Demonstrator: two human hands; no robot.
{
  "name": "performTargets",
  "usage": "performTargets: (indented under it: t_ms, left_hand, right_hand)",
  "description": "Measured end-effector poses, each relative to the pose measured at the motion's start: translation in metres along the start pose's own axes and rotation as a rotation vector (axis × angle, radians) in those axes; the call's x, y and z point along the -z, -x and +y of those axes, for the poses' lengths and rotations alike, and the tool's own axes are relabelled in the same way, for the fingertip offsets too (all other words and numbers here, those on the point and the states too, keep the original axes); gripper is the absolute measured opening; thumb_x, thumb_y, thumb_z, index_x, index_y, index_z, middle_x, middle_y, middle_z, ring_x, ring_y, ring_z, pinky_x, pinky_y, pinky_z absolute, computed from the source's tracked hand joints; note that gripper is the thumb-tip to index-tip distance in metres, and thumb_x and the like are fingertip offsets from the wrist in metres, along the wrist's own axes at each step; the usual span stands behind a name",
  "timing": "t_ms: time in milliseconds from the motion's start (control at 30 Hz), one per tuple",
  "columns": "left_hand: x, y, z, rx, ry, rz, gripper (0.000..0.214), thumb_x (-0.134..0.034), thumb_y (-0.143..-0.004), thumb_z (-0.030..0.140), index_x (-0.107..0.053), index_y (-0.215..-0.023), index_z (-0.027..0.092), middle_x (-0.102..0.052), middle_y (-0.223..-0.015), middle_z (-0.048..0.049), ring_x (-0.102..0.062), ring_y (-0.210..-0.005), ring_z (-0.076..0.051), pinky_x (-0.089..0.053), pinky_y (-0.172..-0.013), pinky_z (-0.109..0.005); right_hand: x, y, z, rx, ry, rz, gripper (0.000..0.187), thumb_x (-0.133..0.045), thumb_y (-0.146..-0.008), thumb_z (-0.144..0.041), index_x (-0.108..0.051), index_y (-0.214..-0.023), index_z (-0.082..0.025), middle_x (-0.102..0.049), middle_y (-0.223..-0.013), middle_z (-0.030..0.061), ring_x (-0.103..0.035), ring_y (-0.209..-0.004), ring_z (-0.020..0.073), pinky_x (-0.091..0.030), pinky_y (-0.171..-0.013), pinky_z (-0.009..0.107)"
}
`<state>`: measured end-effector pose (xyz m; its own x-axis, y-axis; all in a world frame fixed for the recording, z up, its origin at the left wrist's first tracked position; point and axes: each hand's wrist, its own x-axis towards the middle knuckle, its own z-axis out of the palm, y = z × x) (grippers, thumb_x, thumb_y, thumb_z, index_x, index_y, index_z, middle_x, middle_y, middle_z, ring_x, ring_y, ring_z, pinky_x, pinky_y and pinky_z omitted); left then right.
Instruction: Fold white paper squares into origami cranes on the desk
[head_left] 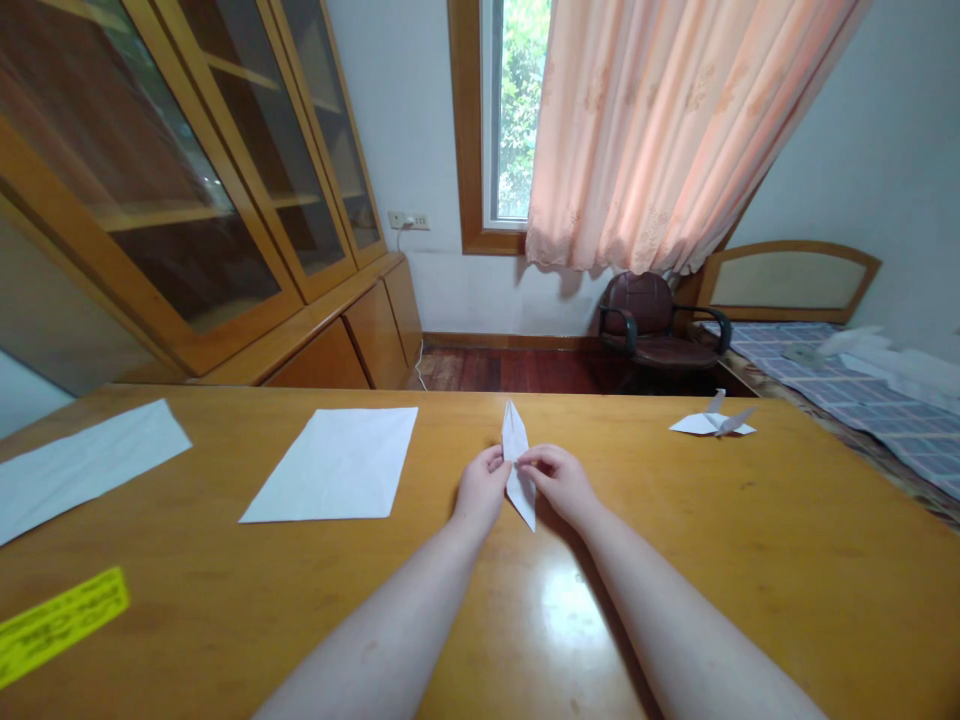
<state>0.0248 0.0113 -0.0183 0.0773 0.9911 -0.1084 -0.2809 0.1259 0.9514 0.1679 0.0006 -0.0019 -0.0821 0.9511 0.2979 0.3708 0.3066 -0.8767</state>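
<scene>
A narrow piece of folded white paper (516,428), pointed at its near end, is held between my two hands just above or on the wooden table. My left hand (482,487) grips its left edge, fingers curled and thumb on the paper. From the right, my right hand (559,480) pinches the middle of the same piece between thumb and fingers. Some of the left fingers are hidden behind the paper. Over to the right, a folded paper crane (714,420) rests on the table with its wings spread.
A square white sheet (337,465) lies left of my hands, and another white sheet (90,465) farther left. A yellow label with writing (64,625) is at the near left. Beyond the table (750,560) stand a glass-door cabinet (360,320), an office chair (649,320) and a bed (855,370).
</scene>
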Motion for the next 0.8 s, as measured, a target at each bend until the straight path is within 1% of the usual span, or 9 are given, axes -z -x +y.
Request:
performTargets:
  t_ms: [67, 133, 167, 233, 333, 433, 600, 700, 800]
  left_hand:
    - [-0.001, 0.001, 0.001, 0.007, 0.012, -0.009, 0.028, -0.067, -0.071, 0.022, -0.064, -0.098, 0.015, -0.071, -0.096, -0.0105, -0.068, -0.088, -0.021, -0.054, -0.079, -0.034]
    - [-0.001, 0.002, 0.002, 0.011, 0.023, -0.031, 0.028, -0.067, -0.071, 0.024, -0.064, -0.098, 0.016, -0.072, -0.095, -0.0102, -0.068, -0.085, -0.021, -0.054, -0.078, -0.034]
    - [-0.002, 0.002, 0.003, 0.013, 0.027, -0.047, 0.028, -0.067, -0.072, 0.025, -0.064, -0.098, 0.016, -0.072, -0.095, -0.0101, -0.068, -0.085, -0.021, -0.054, -0.078, -0.035]
    - [-0.002, 0.003, 0.005, 0.011, 0.031, -0.077, 0.03, -0.067, -0.071, 0.027, -0.064, -0.099, 0.015, -0.072, -0.094, -0.01, -0.068, -0.084, -0.021, -0.054, -0.077, -0.035]
    - [-0.003, 0.004, 0.006, 0.003, 0.022, -0.098, 0.031, -0.067, -0.071, 0.027, -0.064, -0.099, 0.015, -0.072, -0.092, -0.0095, -0.068, -0.082, -0.021, -0.055, -0.076, -0.034]
    - [-0.004, 0.006, 0.008, -0.018, 0.004, -0.095, 0.029, -0.066, -0.071, 0.027, -0.065, -0.098, 0.015, -0.073, -0.09, -0.0081, -0.068, -0.08, -0.02, -0.054, -0.075, -0.033]
    - [-0.002, 0.004, 0.007, -0.054, -0.077, -0.039, 0.021, -0.066, -0.072, 0.028, -0.067, -0.089, 0.016, -0.072, -0.086, -0.0056, -0.067, -0.075, -0.017, -0.053, -0.07, -0.028]
    - [0.001, 0.001, 0.003, -0.067, -0.132, -0.024, 0.021, -0.066, -0.071, 0.031, -0.067, -0.085, 0.016, -0.072, -0.082, -0.0051, -0.066, -0.072, -0.017, -0.051, -0.065, -0.026]
    - [0.002, -0.002, -0.002, -0.073, -0.145, -0.024, 0.023, -0.067, -0.071, 0.03, -0.067, -0.089, 0.015, -0.072, -0.081, -0.0053, -0.065, -0.07, -0.016, -0.051, -0.065, -0.026]
  right_hand:
    - [0.0, -0.002, 0.003, -0.09, -0.003, 0.088, 0.017, -0.064, -0.07, -0.027, -0.068, -0.085, -0.019, -0.062, -0.07, 0.0019, -0.052, -0.061, 0.0141, -0.043, -0.06, 0.028]
    - [0.0, -0.003, 0.006, -0.185, -0.083, 0.135, 0.028, -0.065, -0.068, -0.031, -0.064, -0.093, -0.017, -0.059, -0.067, -0.0002, -0.048, -0.056, 0.0123, -0.04, -0.055, 0.025]
    - [0.0, -0.004, 0.007, -0.223, -0.149, 0.127, 0.032, -0.065, -0.068, -0.034, -0.063, -0.095, -0.017, -0.06, -0.068, 0.0001, -0.049, -0.056, 0.012, -0.04, -0.054, 0.025]
    - [-0.001, -0.005, 0.008, -0.27, -0.276, 0.057, 0.035, -0.064, -0.07, -0.04, -0.063, -0.095, -0.016, -0.063, -0.074, 0.0022, -0.051, -0.058, 0.0123, -0.04, -0.053, 0.024]
    - [-0.002, -0.004, 0.007, -0.303, -0.351, -0.025, 0.031, -0.062, -0.07, -0.044, -0.064, -0.081, -0.015, -0.062, -0.067, 0.0018, -0.051, -0.057, 0.0124, -0.039, -0.052, 0.024]
    - [-0.001, -0.004, 0.004, -0.335, -0.355, -0.017, 0.03, -0.066, -0.067, -0.045, -0.061, -0.071, -0.015, -0.057, -0.056, -0.0013, -0.048, -0.051, 0.0113, -0.037, -0.05, 0.024]
    - [-0.001, -0.005, 0.003, -0.354, -0.356, -0.007, 0.032, -0.069, -0.063, -0.046, -0.059, -0.066, -0.016, -0.055, -0.053, -0.0023, -0.047, -0.048, 0.0109, -0.036, -0.047, 0.023]
    - [-0.002, -0.004, 0.005, -0.329, -0.303, -0.013, 0.032, -0.067, -0.065, -0.048, -0.058, -0.065, -0.017, -0.055, -0.053, -0.002, -0.047, -0.049, 0.0117, -0.036, -0.048, 0.024]
    - [-0.003, -0.003, 0.008, -0.294, -0.226, -0.032, 0.031, -0.064, -0.069, -0.048, -0.059, -0.066, -0.017, -0.058, -0.056, -0.0006, -0.049, -0.053, 0.013, -0.037, -0.051, 0.024]
